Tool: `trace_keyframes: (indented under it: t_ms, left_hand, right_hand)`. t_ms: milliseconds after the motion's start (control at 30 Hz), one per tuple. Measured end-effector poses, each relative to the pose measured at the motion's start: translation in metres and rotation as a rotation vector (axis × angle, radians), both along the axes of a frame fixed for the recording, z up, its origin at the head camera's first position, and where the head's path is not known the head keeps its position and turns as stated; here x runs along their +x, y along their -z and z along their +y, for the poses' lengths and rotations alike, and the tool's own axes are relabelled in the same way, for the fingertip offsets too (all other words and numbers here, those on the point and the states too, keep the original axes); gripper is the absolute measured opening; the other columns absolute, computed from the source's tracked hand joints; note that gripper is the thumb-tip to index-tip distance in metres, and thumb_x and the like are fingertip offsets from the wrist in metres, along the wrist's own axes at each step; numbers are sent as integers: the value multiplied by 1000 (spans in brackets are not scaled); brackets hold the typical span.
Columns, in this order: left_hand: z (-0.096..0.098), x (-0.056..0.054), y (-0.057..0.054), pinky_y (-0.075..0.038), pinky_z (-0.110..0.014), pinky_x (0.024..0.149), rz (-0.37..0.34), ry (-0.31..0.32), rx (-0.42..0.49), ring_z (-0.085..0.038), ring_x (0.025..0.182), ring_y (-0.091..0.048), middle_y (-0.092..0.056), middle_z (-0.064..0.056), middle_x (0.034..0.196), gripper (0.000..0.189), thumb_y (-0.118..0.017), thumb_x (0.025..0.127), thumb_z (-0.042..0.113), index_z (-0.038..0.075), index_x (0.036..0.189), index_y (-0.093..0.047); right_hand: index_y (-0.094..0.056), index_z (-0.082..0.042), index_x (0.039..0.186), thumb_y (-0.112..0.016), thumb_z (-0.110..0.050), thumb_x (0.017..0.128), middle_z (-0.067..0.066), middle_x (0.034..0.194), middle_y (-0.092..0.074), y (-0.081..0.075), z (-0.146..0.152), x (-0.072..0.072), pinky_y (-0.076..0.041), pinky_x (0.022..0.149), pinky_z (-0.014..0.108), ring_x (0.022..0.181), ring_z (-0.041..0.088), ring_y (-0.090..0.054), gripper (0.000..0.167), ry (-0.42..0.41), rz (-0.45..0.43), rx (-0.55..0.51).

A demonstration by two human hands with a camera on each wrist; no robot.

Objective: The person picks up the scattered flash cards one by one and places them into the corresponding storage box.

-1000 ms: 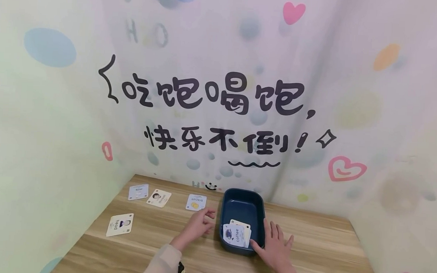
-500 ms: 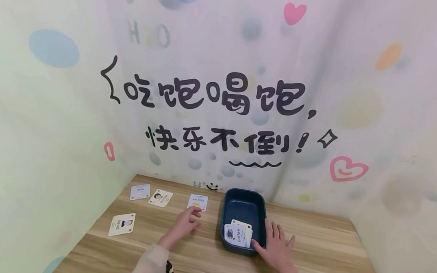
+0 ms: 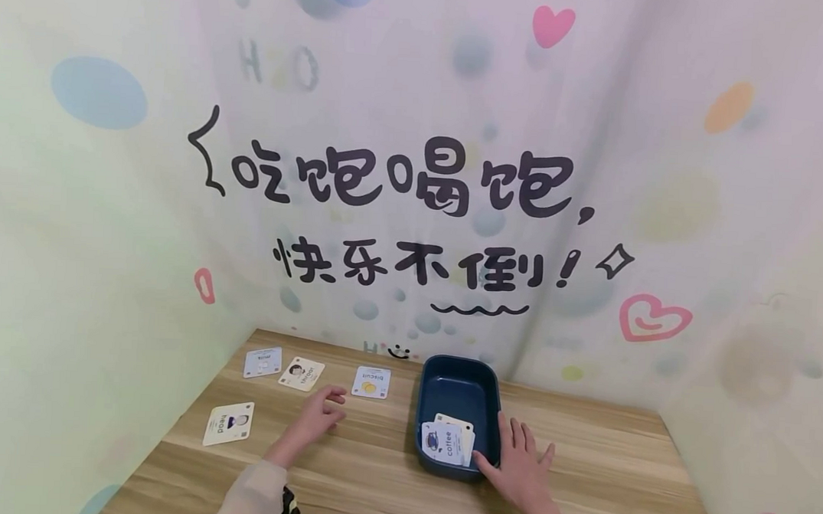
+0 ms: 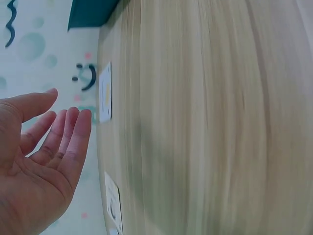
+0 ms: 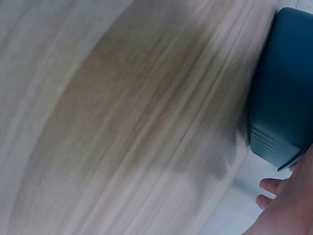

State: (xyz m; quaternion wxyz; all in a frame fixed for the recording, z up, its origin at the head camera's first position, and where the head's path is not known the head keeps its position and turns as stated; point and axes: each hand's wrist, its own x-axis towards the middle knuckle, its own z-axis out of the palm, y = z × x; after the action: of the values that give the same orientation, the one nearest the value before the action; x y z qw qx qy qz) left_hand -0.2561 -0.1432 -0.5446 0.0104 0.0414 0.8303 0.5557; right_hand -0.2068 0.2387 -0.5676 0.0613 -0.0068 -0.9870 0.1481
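My left hand (image 3: pixel 313 421) hovers over the wooden table with nothing in it, fingers loosely extended. Just beyond it lie a "throat" card (image 3: pixel 301 374) and a blue "biscuit" card (image 3: pixel 371 382); the left wrist view shows the palm of the left hand (image 4: pixel 44 161) and the biscuit card (image 4: pixel 105 93). My right hand (image 3: pixel 523 465) rests against the right side of a dark blue plastic bin (image 3: pixel 458 362), its fingers spread and straight, thumb at the near rim. Inside the bin, a "coffee" card (image 3: pixel 445 442) lies over other cards, mostly hidden.
Farther left on the table (image 3: pixel 367 485) are a blue "milk" card (image 3: pixel 263 362) and a "head" card (image 3: pixel 229 423). A printed curtain wall (image 3: pixel 418 96) with large dark lettering closes off the back, and pale walls stand on both sides.
My left hand has moved left, away from the bin, past the biscuit card toward the throat card, uncovering the biscuit card. The right hand and the bin have stayed in place.
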Motion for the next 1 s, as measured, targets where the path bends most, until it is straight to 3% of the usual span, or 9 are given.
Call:
trace_keyframes:
  t_ms: [333,567,800,1000]
  left_hand:
    - [-41,-1,3,-60,-35,77,41,-82,-61,-32,94,-68,-62,-28,115,39,-64,87,-6,-11,125,-55]
    - [-70,7,-4,-56,-48,93,32,-101,-147,-42,107,-65,-63,-29,118,38,-63,90,-1,-12,125,-54]
    - [-99,11,0,-51,-53,100,18,-120,-228,-45,113,-62,-61,-33,124,41,-63,93,5,-14,128,-52]
    - [-123,13,2,-45,-61,103,15,-114,-370,-52,122,-52,-55,-37,131,46,-62,92,7,-15,131,-50]
  right_hand:
    - [-32,-9,154,-62,-65,84,29,152,-40,-2,-1,1,-8,108,84,142,49,-32,94,9,-14,-3]
    - [-32,-9,155,-62,-65,85,29,151,-41,1,-2,2,-8,108,84,142,50,-31,94,11,-7,-18]
    - [-31,-10,155,-61,-65,85,29,151,-41,2,-1,1,-8,108,84,143,49,-31,95,11,-5,-19]
    - [-31,-10,155,-61,-66,84,28,151,-41,2,0,0,-8,108,84,143,49,-31,95,12,-1,-24]
